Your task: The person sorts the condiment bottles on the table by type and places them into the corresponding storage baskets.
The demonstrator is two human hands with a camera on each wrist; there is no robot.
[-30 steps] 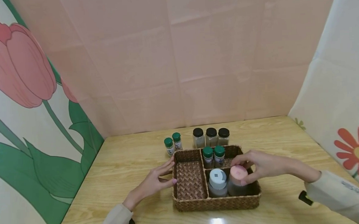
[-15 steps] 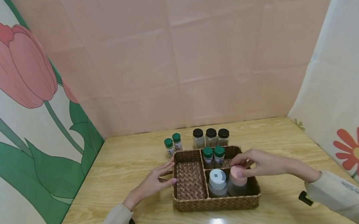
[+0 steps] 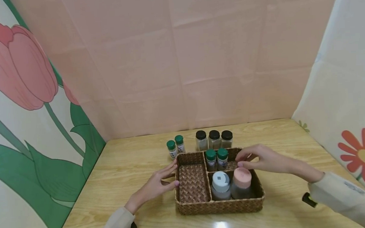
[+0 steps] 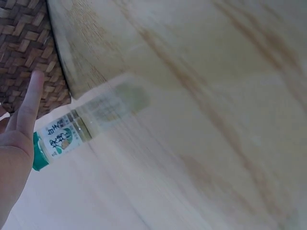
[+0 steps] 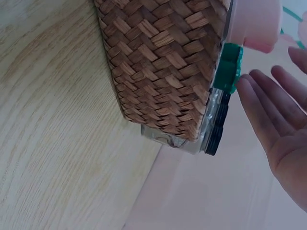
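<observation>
Hands (image 3: 158, 184) (image 3: 261, 159) flank a basket (image 3: 220, 208) beside a Chinese-labelled jar (image 4: 62, 136).

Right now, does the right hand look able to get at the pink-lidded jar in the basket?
Likely yes: the right hand is empty and close by, and nothing covers the top of the pink-lidded jar. The white-lidded jar stands on its far side from that hand.

At the head view's lower centre, the bases of the black-capped jars (image 3: 214, 143) are hidden behind the woven basket (image 3: 220, 208), while the left hand (image 4: 18, 141) and right hand (image 5: 285, 132) are cut off by their wrist views' left and right edges.
</observation>
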